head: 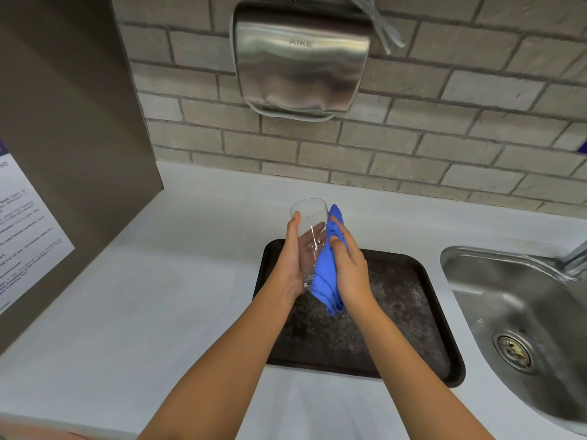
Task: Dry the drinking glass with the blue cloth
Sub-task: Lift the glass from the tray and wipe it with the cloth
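A clear drinking glass (309, 217) is held above the far left part of a dark tray (413, 312), its open mouth tilted away from me. My left hand (290, 262) wraps the glass from the left side. My right hand (349, 265) presses a bunched blue cloth (325, 271) against the right side of the glass; the cloth's loose end hangs below my palm. The base of the glass is partly hidden by the cloth.
A white counter (143, 296) runs under the tray. A steel sink (524, 312) with a drain lies at the right. A metal hand dryer (301, 58) hangs on the brick wall above. A brown panel with a printed notice (25, 233) stands at the left.
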